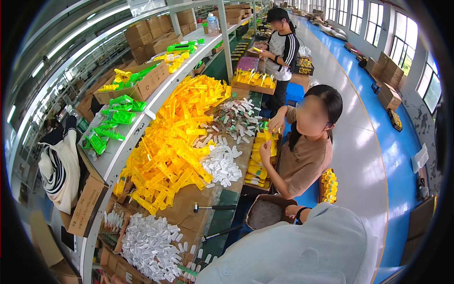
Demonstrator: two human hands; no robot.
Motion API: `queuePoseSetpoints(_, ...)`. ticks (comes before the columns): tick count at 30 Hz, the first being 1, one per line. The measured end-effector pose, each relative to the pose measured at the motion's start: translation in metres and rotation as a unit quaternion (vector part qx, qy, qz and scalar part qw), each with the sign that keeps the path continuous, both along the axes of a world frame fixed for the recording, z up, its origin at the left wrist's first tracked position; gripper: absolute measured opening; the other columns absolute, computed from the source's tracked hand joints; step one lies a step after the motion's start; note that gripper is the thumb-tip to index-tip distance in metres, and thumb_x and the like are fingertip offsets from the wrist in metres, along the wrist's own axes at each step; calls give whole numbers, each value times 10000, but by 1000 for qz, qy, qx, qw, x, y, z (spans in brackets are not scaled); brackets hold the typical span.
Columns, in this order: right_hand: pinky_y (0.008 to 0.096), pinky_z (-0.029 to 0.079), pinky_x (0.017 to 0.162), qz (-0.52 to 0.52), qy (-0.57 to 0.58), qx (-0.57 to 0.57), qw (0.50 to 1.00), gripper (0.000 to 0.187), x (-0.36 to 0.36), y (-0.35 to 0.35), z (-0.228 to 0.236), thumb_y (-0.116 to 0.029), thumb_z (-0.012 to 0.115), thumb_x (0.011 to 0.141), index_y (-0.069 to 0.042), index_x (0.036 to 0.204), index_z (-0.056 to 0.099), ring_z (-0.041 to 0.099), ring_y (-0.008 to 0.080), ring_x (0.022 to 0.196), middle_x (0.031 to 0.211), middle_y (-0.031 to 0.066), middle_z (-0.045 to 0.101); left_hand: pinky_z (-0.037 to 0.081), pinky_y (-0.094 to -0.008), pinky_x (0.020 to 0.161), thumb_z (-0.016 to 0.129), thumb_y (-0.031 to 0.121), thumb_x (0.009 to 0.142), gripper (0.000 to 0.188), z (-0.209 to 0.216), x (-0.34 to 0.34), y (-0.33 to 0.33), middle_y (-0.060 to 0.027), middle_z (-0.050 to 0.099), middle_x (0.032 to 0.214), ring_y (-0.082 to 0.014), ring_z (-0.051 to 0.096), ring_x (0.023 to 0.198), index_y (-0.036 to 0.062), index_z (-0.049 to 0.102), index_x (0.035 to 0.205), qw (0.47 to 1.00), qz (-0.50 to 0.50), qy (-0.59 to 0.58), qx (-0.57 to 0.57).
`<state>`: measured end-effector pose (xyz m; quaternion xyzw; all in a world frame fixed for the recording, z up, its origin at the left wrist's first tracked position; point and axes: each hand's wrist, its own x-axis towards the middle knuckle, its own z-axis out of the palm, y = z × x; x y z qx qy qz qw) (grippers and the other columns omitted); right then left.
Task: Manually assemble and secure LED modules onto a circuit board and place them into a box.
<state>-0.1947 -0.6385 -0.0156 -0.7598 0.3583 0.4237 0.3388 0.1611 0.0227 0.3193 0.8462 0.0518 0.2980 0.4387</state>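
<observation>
My right hand (292,212), with a black band at its wrist, is at the right rim of a cardboard box (249,214) with a grey inside. Its fingers look curled over that rim. At the bottom left edge only a sliver of my left hand (111,279) shows, beside a carton of small parts; its fingers are mostly cut off. On the bench between them lies a heap of small white plastic pieces (149,244). A hammer (215,207) with a black handle lies beyond it, and a second hammer (221,234) sits nearer the bench edge.
A large pile of yellow plastic housings (172,142) covers the bench. Green housings (111,124) stand on the shelf at left. A co-worker (307,151) sits at the right, handling a yellow piece. Another person (283,52) stands farther back. A blue-edged walkway (359,142) runs at right.
</observation>
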Motion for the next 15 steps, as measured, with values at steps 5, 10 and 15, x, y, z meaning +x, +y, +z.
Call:
queuePoseSetpoints(5, 388, 480, 571, 93, -83, -41, 991, 270, 25, 8, 8, -226, 472, 879, -80, 803, 687, 617, 213, 621, 702, 39, 660, 481, -361, 687, 556, 191, 1000, 404, -11, -4, -18, -167, 625, 1105, -240, 567, 777, -11, 527, 1348, 995, -45, -67, -56)
queuePoseSetpoints(10, 390, 469, 559, 7, -76, -36, 996, 235, 42, 9, 23, -224, 497, 853, -92, 792, 681, 604, 211, 598, 654, 22, 643, 509, -418, 815, 554, 297, 1006, 449, -42, -7, -12, -226, 587, 1258, -308, 599, 1011, 17, 522, 1356, 998, -33, -15, -47)
queuePoseSetpoints(15, 385, 470, 559, 83, -91, -50, 991, 229, 48, 9, 30, -229, 515, 862, -83, 795, 679, 624, 209, 618, 680, 39, 667, 509, -434, 878, 590, 307, 986, 492, -37, -18, -28, -226, 578, 1290, -347, 612, 1025, 14, 507, 1373, 998, 36, 40, -32)
